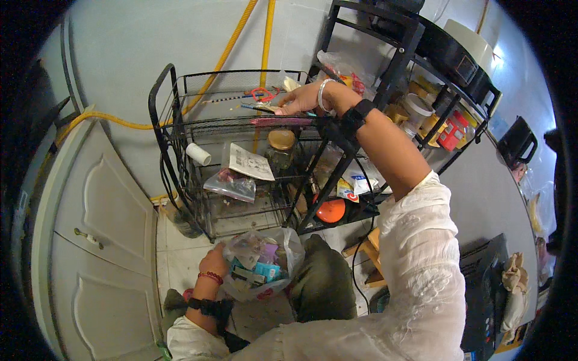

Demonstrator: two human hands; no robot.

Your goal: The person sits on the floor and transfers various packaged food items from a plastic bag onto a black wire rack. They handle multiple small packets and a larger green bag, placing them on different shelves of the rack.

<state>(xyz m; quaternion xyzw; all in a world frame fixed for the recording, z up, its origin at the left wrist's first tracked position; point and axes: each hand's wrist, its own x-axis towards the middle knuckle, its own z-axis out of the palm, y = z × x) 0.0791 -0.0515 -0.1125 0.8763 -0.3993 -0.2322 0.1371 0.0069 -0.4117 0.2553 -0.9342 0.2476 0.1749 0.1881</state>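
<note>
My left hand [214, 261] grips the left rim of a translucent plastic bag [293, 252]. Packets and small boxes fill it, among them a blue box [267, 271] and a purple piece [270, 252]. My right hand [300, 100] is over the top mesh basket of a black metal rack [216, 124], palm down. Its fingertips are by thin sticks [257, 107] and a red plastic loop [263, 94]; whether they pinch anything is hidden. Along the basket's front lies a pink strip [282, 121].
On the lower tier are a white roll [198, 154], a printed booklet [251, 161], a zip bag [230, 185] and a gold-lidded glass jar [280, 146]. A yellow hose [122, 121] crosses behind. A cabinet [106, 203] stands left; a black cable [356, 266] hangs to the floor at right.
</note>
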